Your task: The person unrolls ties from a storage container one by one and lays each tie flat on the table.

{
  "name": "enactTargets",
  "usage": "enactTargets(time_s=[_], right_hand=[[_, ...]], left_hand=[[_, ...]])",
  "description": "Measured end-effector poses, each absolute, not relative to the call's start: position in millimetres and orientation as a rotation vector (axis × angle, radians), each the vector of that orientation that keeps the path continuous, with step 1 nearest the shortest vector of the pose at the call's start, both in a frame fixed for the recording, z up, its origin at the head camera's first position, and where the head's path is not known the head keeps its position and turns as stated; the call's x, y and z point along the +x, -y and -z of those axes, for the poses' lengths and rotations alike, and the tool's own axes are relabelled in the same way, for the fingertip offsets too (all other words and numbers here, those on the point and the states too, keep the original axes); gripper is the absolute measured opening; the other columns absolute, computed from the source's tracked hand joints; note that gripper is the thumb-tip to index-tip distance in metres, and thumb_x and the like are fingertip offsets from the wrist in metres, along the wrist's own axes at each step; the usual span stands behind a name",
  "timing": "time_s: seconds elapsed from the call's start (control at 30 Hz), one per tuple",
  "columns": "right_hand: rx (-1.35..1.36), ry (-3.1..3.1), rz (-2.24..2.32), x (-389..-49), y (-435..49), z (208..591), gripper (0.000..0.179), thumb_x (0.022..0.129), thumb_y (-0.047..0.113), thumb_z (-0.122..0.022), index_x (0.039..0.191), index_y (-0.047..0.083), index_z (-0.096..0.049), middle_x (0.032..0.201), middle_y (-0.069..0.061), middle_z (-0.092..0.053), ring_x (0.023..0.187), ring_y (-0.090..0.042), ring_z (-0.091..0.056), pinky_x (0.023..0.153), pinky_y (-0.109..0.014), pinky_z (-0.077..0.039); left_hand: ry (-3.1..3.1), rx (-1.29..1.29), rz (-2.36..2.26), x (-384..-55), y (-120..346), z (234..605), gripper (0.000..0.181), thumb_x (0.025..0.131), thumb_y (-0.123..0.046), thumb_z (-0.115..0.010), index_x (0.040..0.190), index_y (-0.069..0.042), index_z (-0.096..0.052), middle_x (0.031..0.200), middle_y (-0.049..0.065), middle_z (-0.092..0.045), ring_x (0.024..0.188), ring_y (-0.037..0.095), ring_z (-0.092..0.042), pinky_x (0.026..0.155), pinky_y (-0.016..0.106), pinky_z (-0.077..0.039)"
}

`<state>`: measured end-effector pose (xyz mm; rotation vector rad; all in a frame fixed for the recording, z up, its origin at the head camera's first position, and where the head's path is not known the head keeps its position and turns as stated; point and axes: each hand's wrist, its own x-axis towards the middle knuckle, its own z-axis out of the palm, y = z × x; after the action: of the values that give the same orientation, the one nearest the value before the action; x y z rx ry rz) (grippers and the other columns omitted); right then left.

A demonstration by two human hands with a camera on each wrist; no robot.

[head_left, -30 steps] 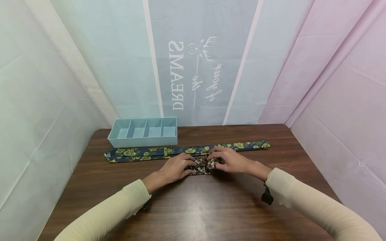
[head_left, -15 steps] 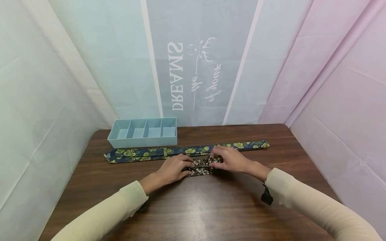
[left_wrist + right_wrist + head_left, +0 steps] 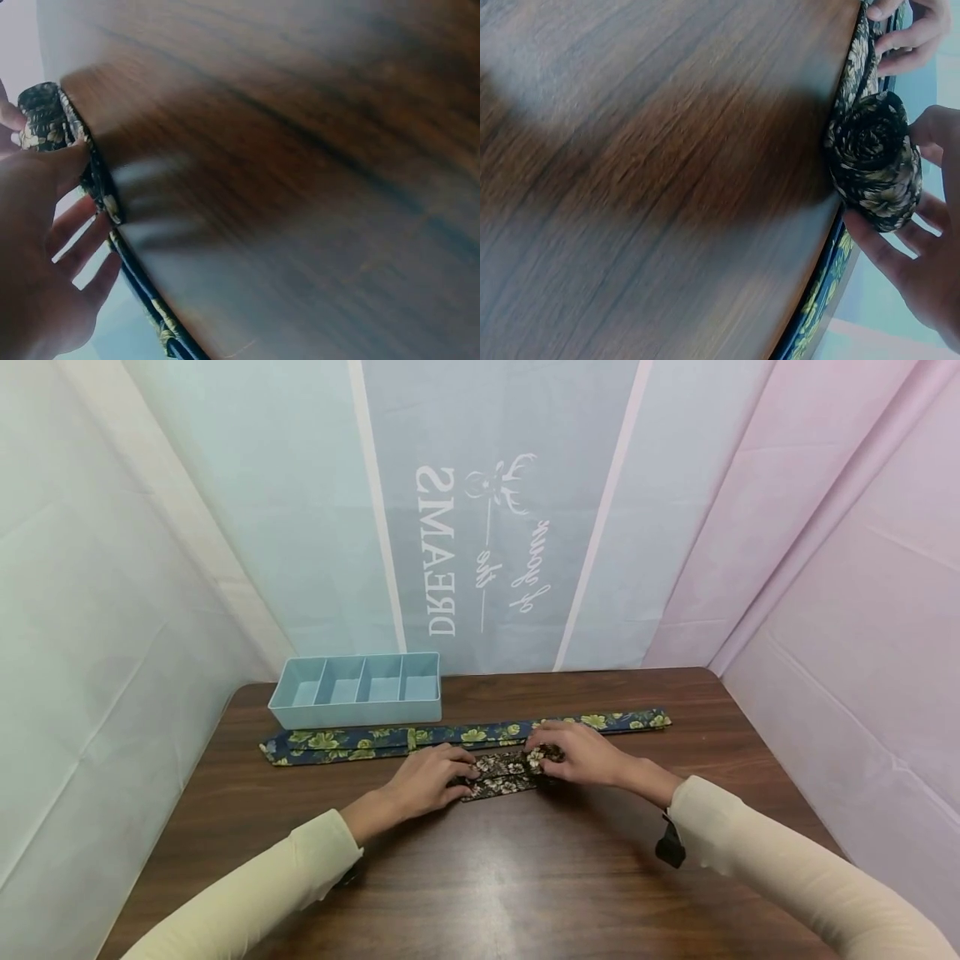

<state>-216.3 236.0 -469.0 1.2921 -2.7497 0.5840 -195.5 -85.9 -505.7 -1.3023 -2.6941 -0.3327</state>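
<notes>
A dark necktie with cream flowers (image 3: 498,783) lies partly flat on the table, its other end wound into a roll (image 3: 874,146). My right hand (image 3: 585,755) holds this roll, thumb on the near side and fingers on the far side. At the flat left end, my left hand (image 3: 431,779) grips the tie between its thumb and fingers, which cover that end. The left wrist view shows the thumb on the tie's near edge and the other fingers spread beyond it. Just behind both hands lies a navy necktie with yellow-green flowers (image 3: 472,735), stretched lengthwise.
A light blue tray with four-sided compartments (image 3: 356,713) stands at the back left, behind the navy tie. The brown wooden table (image 3: 480,877) ends at a printed cloth backdrop (image 3: 495,552), with pale cloth on both sides.
My right hand has shifted slightly right with the roll, and my left hand a little left. More of the flat dark tie shows between them. The navy tie and tray stay put.
</notes>
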Motion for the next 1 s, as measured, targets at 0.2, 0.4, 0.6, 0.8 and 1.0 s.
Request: enactTargets(time_s=[0.2,0.4,0.6,0.8,1.0], right_hand=[[1.304,2.825,-0.572,-217,-245,468,0.029,0.097,0.008,-0.067,0.122,0.017,-0.078,0.139,-0.020,-0.065,0.075,-0.007,-0.059,0.068,-0.030,-0.042],[1.287,2.827,-0.555,-218,-251,467,0.032,0.094,0.008,-0.067,0.122,0.019,-0.079,0.138,-0.019,-0.067,0.075,-0.010,-0.060,0.069,-0.030,-0.042],[1.292,2.805,-0.583,-220,-258,467,0.034,0.092,0.004,-0.067,0.121,0.017,-0.079,0.133,-0.014,-0.069,0.064,0.001,-0.047,0.065,-0.026,-0.043],[1.281,2.820,-0.641,-220,-264,464,0.035,0.092,0.002,-0.066,0.122,0.016,-0.078,0.134,-0.016,-0.068,0.076,-0.005,-0.061,0.068,-0.027,-0.050],[1.223,2.842,-0.684,-219,-267,463,0.023,0.100,0.011,-0.067,0.120,0.016,-0.077,0.134,-0.014,-0.068,0.102,-0.022,-0.074,0.078,-0.031,-0.062]], left_hand=[[2.673,-1.338,0.279,-197,83,503,0.022,0.101,-0.036,-0.074,0.116,-0.022,-0.081,0.129,0.002,-0.072,0.116,0.022,-0.067,0.097,0.045,-0.056],[2.692,-1.298,0.281,-200,75,502,0.023,0.101,-0.043,-0.072,0.105,-0.022,-0.081,0.129,0.001,-0.072,0.116,0.022,-0.068,0.100,0.047,-0.056],[2.685,-1.279,0.236,-201,68,500,0.025,0.099,-0.046,-0.075,0.096,-0.021,-0.078,0.125,0.001,-0.074,0.114,0.021,-0.070,0.098,0.046,-0.057],[2.707,-1.269,0.218,-203,63,496,0.025,0.099,-0.045,-0.075,0.094,-0.021,-0.079,0.121,0.002,-0.074,0.111,0.022,-0.071,0.100,0.049,-0.057],[2.716,-1.264,0.211,-205,61,493,0.022,0.098,-0.042,-0.077,0.093,-0.021,-0.079,0.116,0.000,-0.075,0.104,0.019,-0.072,0.093,0.046,-0.059]])
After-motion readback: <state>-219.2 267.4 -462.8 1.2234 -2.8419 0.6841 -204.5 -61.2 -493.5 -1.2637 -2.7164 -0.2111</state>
